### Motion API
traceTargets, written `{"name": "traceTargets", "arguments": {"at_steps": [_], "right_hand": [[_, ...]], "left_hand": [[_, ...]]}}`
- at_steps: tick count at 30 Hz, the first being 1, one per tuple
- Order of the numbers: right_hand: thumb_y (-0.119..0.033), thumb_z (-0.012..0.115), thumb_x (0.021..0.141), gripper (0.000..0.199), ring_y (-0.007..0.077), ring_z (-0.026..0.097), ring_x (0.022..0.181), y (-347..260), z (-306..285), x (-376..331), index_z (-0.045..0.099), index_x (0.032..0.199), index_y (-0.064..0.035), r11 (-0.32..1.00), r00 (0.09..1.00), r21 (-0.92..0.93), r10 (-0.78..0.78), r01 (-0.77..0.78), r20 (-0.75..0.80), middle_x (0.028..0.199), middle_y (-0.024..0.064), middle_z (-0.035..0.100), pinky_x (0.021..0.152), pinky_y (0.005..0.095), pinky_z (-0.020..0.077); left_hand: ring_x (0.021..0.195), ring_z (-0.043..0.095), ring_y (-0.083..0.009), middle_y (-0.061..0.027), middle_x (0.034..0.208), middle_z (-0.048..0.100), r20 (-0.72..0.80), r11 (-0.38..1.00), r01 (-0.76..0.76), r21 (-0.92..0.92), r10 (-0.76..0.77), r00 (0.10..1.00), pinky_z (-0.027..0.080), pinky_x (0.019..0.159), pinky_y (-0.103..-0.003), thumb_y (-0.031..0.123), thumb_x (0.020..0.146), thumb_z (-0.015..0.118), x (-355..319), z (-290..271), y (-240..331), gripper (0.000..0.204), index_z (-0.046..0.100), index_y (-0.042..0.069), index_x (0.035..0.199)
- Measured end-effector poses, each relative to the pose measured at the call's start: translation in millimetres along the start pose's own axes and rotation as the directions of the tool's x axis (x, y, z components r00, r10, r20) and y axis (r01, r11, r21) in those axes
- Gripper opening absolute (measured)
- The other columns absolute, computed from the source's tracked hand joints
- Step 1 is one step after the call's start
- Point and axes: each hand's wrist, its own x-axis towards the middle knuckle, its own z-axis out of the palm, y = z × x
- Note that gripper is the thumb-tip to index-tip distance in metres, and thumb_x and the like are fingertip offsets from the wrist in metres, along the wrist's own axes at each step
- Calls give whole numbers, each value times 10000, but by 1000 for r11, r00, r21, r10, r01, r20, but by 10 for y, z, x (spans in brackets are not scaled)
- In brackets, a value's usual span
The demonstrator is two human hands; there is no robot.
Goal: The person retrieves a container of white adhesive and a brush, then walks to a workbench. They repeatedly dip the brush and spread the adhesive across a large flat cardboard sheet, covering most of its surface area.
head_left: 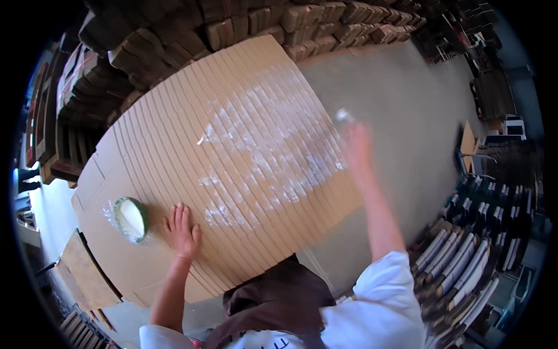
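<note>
A person leans over a fanned spread of overlapping cardboard sheets (232, 151) laid across a grey floor (407, 110), each sheet's edge stepped just past the next. White glue streaks (256, 157) gleam over the middle of the spread. The left hand (182, 231) lies flat on the cardboard near the spread's near edge, fingers apart and pressing down, holding nothing. Just to the left of that hand, on the same cardboard, sits a round green bowl (131, 218) of white paste, with crumpled clear plastic (110, 212) at its rim. The right hand (357, 145) is stretched out to the spread's right edge, blurred — it seems closed on a small pale tool (344, 115) at its tip, though the blur leaves the grip itself unclear. Beyond the far edge of the spread, bundles of folded cardboard (302, 23) stand stacked in rows; more dark stacks (471, 256) lie to the right of it — beside the person's white sleeve (386, 291).
</note>
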Motion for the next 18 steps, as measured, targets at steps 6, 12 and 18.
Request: {"name": "traceTargets", "arguments": {"at_steps": [6,12,18], "right_hand": [[-206,491,987,272,321,621,980,567,-44,-851,571,1193,-47,974,981,-145,-160,175,110,1090,133,617,816,406,496],[-98,525,927,217,333,615,1030,512,-528,-1002,594,1115,-14,986,972,58,142,-155,187,1143,145,614,878,394,505],[-54,567,853,193,325,601,1021,938,-593,-754,636,1031,-22,788,900,-441,-412,430,141,1107,136,596,866,401,518]], "left_hand": [[1442,260,-330,-119,1529,356,-28,999,-37,18,37,999,111,1153,-597,270,868,528,94,-46,39,635,383,65,1452],[1452,245,-318,-113,1534,350,-49,997,-44,59,47,998,120,1157,-586,270,874,523,57,8,-32,641,368,73,1464],[1455,239,-314,-105,1542,339,-29,998,-51,31,51,998,116,1158,-590,259,875,536,133,-15,46,647,359,77,1470]]}}
